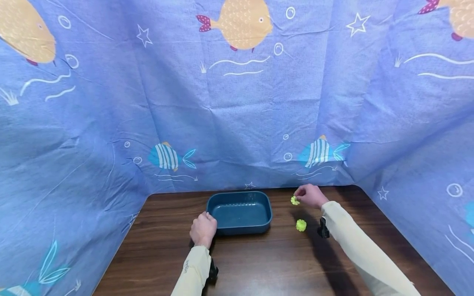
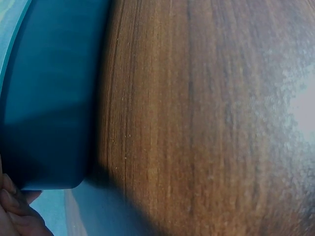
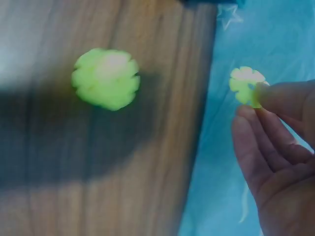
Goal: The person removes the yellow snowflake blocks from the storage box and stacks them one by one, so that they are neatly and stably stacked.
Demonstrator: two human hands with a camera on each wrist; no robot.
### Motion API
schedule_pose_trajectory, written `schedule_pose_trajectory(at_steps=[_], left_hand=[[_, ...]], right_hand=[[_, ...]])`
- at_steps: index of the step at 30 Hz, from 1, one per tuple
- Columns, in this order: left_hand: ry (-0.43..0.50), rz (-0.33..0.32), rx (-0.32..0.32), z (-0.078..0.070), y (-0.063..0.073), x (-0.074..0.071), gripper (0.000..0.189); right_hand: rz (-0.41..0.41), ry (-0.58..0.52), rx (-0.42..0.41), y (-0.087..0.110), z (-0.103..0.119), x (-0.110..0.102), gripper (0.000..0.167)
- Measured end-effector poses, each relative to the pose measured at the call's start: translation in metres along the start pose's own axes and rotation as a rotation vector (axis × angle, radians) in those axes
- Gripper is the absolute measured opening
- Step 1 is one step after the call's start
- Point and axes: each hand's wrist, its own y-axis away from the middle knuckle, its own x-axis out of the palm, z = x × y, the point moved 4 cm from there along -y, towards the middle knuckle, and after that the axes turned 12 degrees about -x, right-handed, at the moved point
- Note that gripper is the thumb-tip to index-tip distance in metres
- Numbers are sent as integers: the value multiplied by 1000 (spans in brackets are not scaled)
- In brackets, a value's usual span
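Observation:
A dark teal rectangular dish [image 1: 240,229] with rounded corners stands on the table. My left hand [image 1: 203,229] grips its left end at the rim; the left wrist view has the fingers [image 2: 17,209] at the end of the dish's wall [image 2: 49,98]. Right of the dish, my right hand [image 1: 312,195] pinches a small yellow-green flower-shaped piece [image 3: 242,81] between thumb and fingertips, held above the table. A second yellow-green flower-shaped piece [image 1: 301,225] lies on the table below that hand, nearer the front. Nothing shows inside the dish.
The dark wood-grain table [image 1: 252,263] reaches back to a blue fish-print cloth [image 1: 244,123], which hangs behind it and along both sides. A black wrist camera [image 1: 323,228] is strapped under the right sleeve.

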Motion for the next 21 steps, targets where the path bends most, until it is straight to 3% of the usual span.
schedule_pose_trajectory(at_steps=[9,17,21], left_hand=[[0,-5,-1,0,-1,0,39],[9,2,-7,-1,0,-1,37],[6,9,-9,-1,0,0,37]], right_hand=[[201,-341,121,31,-16,21,18],[272,-379,131,37,-14,24,20],[264,-373,127,39,-18,28,18]])
